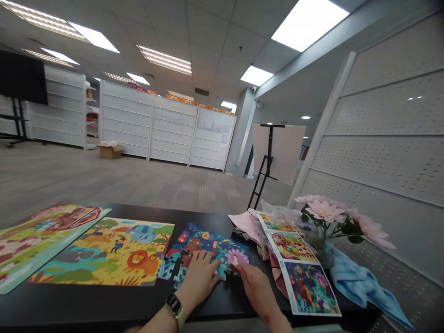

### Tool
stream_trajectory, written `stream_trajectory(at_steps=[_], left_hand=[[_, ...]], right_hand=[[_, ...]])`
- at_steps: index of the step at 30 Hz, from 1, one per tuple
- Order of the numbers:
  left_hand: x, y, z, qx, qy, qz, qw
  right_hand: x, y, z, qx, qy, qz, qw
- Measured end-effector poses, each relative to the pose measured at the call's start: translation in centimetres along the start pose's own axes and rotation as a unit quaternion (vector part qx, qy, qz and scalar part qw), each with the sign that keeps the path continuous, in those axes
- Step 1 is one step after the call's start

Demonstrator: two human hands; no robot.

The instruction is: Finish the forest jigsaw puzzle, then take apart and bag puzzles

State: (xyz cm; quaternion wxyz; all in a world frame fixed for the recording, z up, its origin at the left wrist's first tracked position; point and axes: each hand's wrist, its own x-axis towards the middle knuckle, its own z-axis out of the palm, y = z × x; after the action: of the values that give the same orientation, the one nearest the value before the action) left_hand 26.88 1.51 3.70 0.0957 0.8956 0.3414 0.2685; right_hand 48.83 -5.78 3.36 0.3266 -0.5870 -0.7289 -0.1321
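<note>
- So the blue jigsaw full of cartoon animals lies mid-worktop, right under the hands, with a dark gap on its left side.
- Left hand: grip's released, palm down with fingers spread over the lower middle of the jigsaw. There's a watch with a pale green band on that wrist.
- Right hand: at the lower right edge, grip looks pinched on a small brownish puzzle piece, though the fingers hide most of it.
- Left of the jigsaw there's a yellow safari picture with a lion and elephant, partly covered by a farm picture.
- Over to the right, a printed sheet showing several scenes lies partly on pink cloth.
- Beyond that: pink flowers and a rumpled blue cloth.
- Behind the worktop, an easel stands on the floor.
</note>
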Motion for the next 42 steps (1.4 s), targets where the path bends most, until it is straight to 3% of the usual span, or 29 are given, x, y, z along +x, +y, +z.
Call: stream_trajectory(at_steps=[3,5,8,11,16,19,23,27,31,35,37,39,42], left_hand=[[0.9,-0.1,0.2,0.004,0.003,0.001,1.0],[1.2,-0.5,-0.1,-0.004,0.021,-0.006,1.0],[1.0,-1.6,-0.7,-0.008,0.094,-0.074,0.993],[-0.1,-2.8,-0.3,0.0,0.128,-0.129,0.983],[-1.5,-3.0,1.9,-0.012,0.028,-0.091,0.995],[-1.4,-2.3,2.1,-0.01,0.024,-0.096,0.995],[-1.3,-1.8,1.5,-0.021,0.065,-0.085,0.994],[-1.5,-0.3,1.9,-0.041,0.059,-0.011,0.997],[-1.4,2.0,3.3,-0.106,-0.03,0.101,0.989],[-1.2,2.4,3.0,-0.145,-0.042,0.103,0.983],[-1.3,1.9,2.3,-0.151,-0.024,0.119,0.981],[-1.5,1.3,2.0,-0.149,0.028,0.118,0.981],[-2.1,1.1,2.7,-0.14,0.146,0.034,0.979]], right_hand=[[2.4,0.5,0.0,-0.014,0.051,0.069,0.996],[3.8,0.0,0.1,-0.015,0.065,0.072,0.995],[4.4,-1.4,0.4,0.015,-0.022,-0.002,1.0],[2.9,-1.6,0.2,0.025,-0.126,-0.017,0.992],[-2.0,1.7,-0.9,0.0,-0.193,0.037,0.98],[-3.7,2.4,-1.6,-0.016,-0.204,0.043,0.978],[-4.4,0.7,-2.6,-0.026,-0.197,0.044,0.979],[-5.4,-0.3,-3.0,-0.014,-0.204,-0.004,0.979],[-6.8,0.6,-2.0,-0.01,-0.163,-0.087,0.983],[-7.2,0.7,-0.7,0.017,-0.066,-0.104,0.992],[-6.7,0.1,-0.4,0.037,-0.012,-0.073,0.997],[-5.3,-0.9,-0.3,0.052,0.055,-0.016,0.997],[-1.4,-2.6,-0.6,0.07,0.108,0.073,0.989]])
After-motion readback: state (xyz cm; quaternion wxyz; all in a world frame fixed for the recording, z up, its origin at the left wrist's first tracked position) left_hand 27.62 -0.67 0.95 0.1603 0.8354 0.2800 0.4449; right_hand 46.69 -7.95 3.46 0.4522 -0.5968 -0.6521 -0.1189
